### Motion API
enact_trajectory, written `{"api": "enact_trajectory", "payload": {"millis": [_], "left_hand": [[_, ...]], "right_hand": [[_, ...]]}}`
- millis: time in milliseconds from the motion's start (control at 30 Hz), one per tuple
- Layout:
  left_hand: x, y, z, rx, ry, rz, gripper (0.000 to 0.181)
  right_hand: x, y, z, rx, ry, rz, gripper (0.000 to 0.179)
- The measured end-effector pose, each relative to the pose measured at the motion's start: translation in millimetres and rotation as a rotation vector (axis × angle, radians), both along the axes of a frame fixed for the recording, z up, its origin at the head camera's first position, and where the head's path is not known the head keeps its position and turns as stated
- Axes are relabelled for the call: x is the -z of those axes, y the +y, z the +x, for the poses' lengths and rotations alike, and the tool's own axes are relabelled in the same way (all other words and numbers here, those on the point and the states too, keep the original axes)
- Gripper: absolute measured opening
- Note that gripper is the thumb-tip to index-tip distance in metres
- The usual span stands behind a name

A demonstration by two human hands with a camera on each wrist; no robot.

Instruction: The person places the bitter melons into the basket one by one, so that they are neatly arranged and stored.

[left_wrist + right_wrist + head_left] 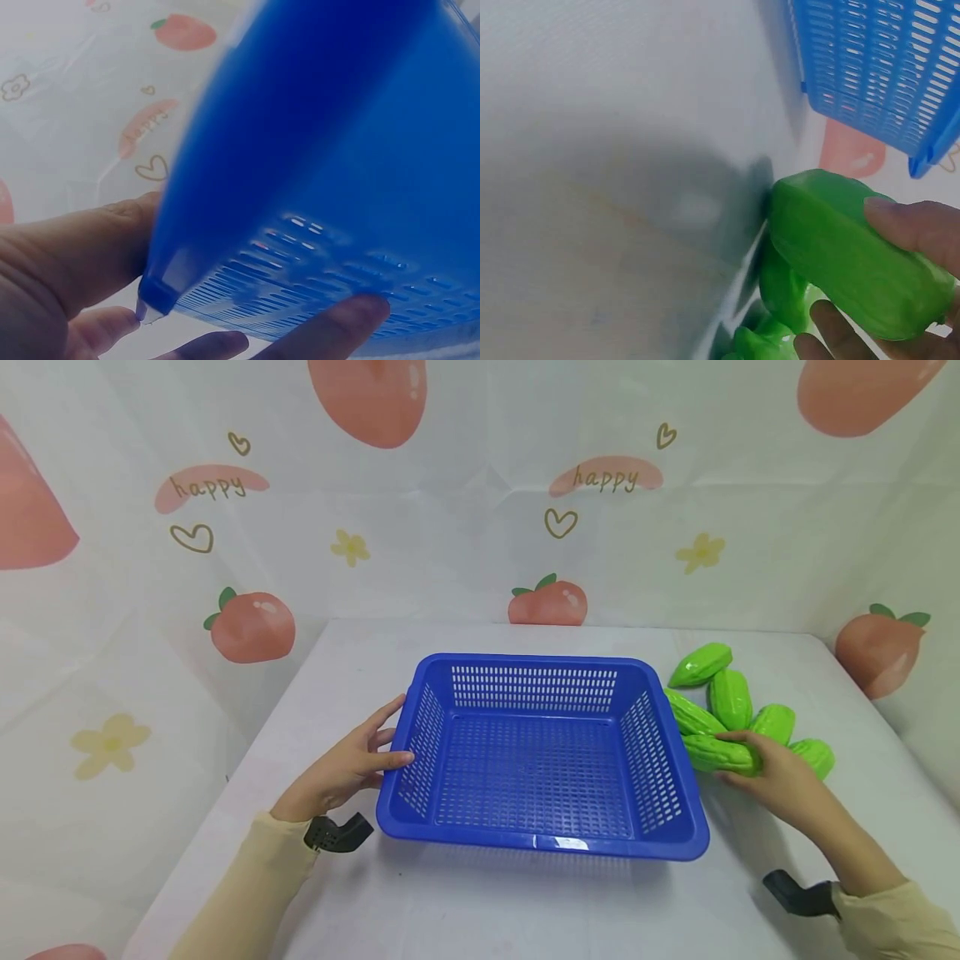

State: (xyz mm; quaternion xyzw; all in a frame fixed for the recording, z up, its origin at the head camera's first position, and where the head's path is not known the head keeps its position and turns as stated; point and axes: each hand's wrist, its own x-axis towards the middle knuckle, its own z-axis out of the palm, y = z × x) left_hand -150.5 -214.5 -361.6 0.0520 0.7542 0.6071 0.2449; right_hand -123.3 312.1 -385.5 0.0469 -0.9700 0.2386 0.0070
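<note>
A large blue plastic basket [525,838] with slotted walls takes up the middle of the table. My left hand [347,768] grips its left side, the thumb over the rim and the fingers along the outer wall; the left wrist view shows those fingers [330,330] against the slots. To the right of the basket, my right hand [787,783] holds a glossy green bitter melon [847,251] between thumb and fingers. Close around it lie several more, among them one behind [730,697] and one at the back [701,664]. The basket's wall partly hides the nearest ones.
A white table [480,910] lies beneath everything, its far edge meeting a printed cloth backdrop [450,552] with peaches and hearts. Cloth also hangs at the left and right sides. A black wrist mount [337,833] sits on each wrist.
</note>
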Motion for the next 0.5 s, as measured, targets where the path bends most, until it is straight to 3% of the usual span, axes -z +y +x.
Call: {"api": "enact_trajectory", "payload": {"millis": [333, 500], "left_hand": [[0.9, -0.7, -0.3, 0.009, -0.004, 0.012, 0.092], [0.5, -1.1, -0.1, 0.007, -0.002, 0.007, 0.092]], "right_hand": [[-11.0, 3, 2.3, 0.032, 0.039, -0.009, 0.056], [-19.8, 4, 3.0, 0.054, 0.116, -0.022, 0.064]]}}
